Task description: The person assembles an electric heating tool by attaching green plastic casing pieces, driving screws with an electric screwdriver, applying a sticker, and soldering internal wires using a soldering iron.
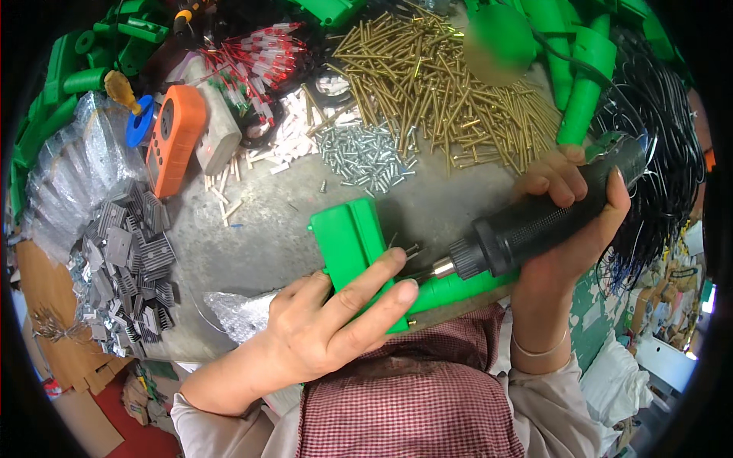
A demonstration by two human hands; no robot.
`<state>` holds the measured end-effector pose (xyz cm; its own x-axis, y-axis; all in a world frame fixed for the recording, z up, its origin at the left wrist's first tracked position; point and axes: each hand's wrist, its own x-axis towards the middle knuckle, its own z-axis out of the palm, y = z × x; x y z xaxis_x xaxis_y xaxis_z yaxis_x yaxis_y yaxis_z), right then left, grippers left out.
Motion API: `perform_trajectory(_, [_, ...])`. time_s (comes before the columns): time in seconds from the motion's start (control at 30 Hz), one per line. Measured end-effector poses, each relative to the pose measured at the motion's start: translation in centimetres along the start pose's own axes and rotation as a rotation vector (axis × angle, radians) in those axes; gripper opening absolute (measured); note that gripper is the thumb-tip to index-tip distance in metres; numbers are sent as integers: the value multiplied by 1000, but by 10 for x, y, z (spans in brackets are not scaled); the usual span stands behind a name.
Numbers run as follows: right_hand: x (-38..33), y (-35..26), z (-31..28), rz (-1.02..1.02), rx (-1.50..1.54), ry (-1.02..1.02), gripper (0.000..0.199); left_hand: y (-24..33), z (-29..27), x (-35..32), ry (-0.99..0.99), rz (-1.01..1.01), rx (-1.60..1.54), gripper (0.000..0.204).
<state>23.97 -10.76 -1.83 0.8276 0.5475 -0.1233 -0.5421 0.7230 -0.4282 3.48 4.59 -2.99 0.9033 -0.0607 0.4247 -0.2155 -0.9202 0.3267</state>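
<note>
My left hand (317,324) lies over a green plastic housing (345,233) at the bench's near edge and holds it, its fingers reaching across the lower part. A rounded green handle part (458,288) runs right from the housing, under the tool. My right hand (556,263) is wrapped round a black power screwdriver (534,229). The screwdriver tilts down to the left, its metal bit (435,269) pointing at the housing beside my left fingertips. Those fingers partly hide the bit's tip, so I cannot tell whether it touches a screw. Thin dark wire ends show just above them.
Long brass-coloured screws (458,107) and short silver screws (366,156) lie in heaps beyond the housing. Grey finned metal pieces (130,259) pile up at left, near an orange meter-like device (175,137). Black cables (649,99) and green housings (588,76) fill the right.
</note>
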Motion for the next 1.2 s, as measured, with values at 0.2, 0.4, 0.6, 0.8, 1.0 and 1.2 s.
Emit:
perform_trajectory(0.2, [3, 2, 3, -5, -33, 45, 42, 3, 8, -2, 131, -48, 48, 60])
perform_trajectory(0.4, [7, -8, 0, -72, -181, -61, 41, 3, -9, -9, 2, -213, -36, 102])
perform_trajectory(0.6, [-21, -20, -11, -79, -7, -266, 35, 13, -16, -49, 18, -457, -59, 87])
perform_trajectory(0.8, [-24, -17, -17, -35, 85, -273, 34, 9, -15, -46, 65, -398, -90, 72])
perform_trajectory(1.0, [-28, -11, -20, -61, 72, -277, 34, 14, -16, -47, 62, -463, -140, 61])
perform_trajectory(1.2, [-26, -11, -30, 9, 180, -301, 27, 14, -12, -46, 99, -389, -104, 66])
